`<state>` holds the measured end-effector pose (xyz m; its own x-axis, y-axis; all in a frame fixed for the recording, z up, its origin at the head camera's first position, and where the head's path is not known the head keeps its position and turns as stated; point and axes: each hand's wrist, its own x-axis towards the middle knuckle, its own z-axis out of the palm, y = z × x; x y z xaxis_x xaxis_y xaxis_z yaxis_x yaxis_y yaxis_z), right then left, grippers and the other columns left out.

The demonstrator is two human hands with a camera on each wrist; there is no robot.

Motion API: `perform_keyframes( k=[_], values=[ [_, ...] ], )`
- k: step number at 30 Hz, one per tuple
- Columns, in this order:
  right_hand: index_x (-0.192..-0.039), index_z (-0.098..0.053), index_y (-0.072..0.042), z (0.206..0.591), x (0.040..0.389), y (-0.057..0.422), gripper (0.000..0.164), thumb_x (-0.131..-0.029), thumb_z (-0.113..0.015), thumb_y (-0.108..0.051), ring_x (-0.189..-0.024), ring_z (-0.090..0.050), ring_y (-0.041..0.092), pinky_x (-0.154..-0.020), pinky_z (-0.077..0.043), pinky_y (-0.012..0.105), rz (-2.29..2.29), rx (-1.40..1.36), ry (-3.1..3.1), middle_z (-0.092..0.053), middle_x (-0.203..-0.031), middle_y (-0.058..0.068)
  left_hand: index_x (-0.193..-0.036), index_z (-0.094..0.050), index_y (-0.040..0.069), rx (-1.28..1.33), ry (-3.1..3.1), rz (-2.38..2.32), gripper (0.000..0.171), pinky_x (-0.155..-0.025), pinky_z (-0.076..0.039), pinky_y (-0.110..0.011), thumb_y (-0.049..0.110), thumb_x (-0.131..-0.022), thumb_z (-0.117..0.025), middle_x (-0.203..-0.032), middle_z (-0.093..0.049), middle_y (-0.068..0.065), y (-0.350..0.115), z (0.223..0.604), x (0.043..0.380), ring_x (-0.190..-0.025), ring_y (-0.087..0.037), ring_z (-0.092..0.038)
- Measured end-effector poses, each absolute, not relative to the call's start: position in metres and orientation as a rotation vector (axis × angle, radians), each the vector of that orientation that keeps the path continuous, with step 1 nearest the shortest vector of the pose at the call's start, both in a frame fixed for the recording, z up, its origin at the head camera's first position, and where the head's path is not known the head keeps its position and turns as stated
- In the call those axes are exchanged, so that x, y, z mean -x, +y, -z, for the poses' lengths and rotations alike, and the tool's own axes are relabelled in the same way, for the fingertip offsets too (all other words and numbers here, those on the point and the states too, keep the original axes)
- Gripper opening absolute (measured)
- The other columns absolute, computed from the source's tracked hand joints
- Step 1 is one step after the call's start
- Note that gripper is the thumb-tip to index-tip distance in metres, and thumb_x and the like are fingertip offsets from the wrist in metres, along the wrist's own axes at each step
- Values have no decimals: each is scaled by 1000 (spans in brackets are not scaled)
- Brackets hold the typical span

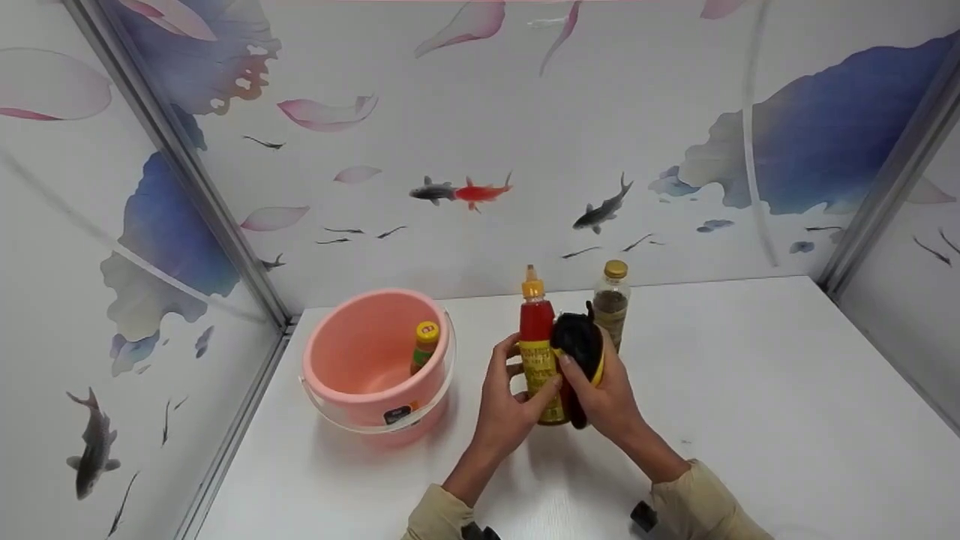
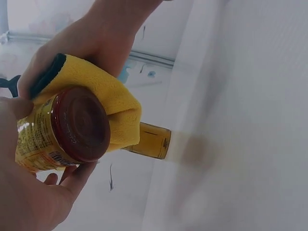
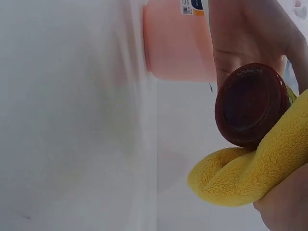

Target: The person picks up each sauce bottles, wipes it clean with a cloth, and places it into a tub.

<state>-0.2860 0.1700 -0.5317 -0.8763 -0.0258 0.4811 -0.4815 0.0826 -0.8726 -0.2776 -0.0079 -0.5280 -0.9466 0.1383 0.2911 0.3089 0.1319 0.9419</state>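
My left hand [image 1: 504, 409] grips a squeeze bottle of red sauce [image 1: 537, 321] with a yellow label and an orange pointed cap. It is held upright above the table; the left wrist view shows its dark round base [image 2: 82, 124] from below. In my right hand [image 1: 616, 394] is a folded cloth [image 1: 577, 337], black on one side and yellow on the other. The cloth [image 3: 240, 180] lies against the bottle's side, and in the right wrist view it partly covers the label.
A pink bucket [image 1: 330, 397] with a white handle stands on the white table [image 1: 750, 390] at the left. Inside it is a small bottle [image 1: 426, 346] with a yellow cap. Behind my right hand stands a clear bottle [image 1: 612, 300] with a gold cap and dark contents. Printed panels border the table.
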Motion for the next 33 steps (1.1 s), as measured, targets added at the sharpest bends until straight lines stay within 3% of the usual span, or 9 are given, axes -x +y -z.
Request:
perform_keyframes(
  k=[17, 26, 33],
  values=[
    [-155, -46, -17, 525, 287, 177, 54, -107, -69, -15, -126, -67, 25, -101, -61, 30, -1824, -458, -2026, -62, -145, 2, -163, -40, 32, 539, -2477, 1852, 81, -95, -64, -40, 45, -95, -82, -153, -54, 1, -9, 532, 273, -126, -18, -62],
    [-156, -46, -17, 523, 288, 180, 53, -107, -67, -12, -124, -68, 27, -100, -62, 32, -1887, -488, -1964, -62, -142, 3, -165, -41, 31, 591, -2493, 1822, 83, -88, -66, -33, 49, -94, -82, -141, -61, 2, -12, 530, 275, -118, -16, -64],
    [-155, -46, -16, 523, 286, 178, 52, -107, -67, -12, -124, -68, 26, -101, -61, 31, -1888, -469, -1968, -63, -142, 2, -158, -43, 29, 505, -2400, 1910, 80, -90, -66, -39, 42, -92, -86, -135, -68, 0, -12, 526, 277, -113, -16, -70]
  ],
)
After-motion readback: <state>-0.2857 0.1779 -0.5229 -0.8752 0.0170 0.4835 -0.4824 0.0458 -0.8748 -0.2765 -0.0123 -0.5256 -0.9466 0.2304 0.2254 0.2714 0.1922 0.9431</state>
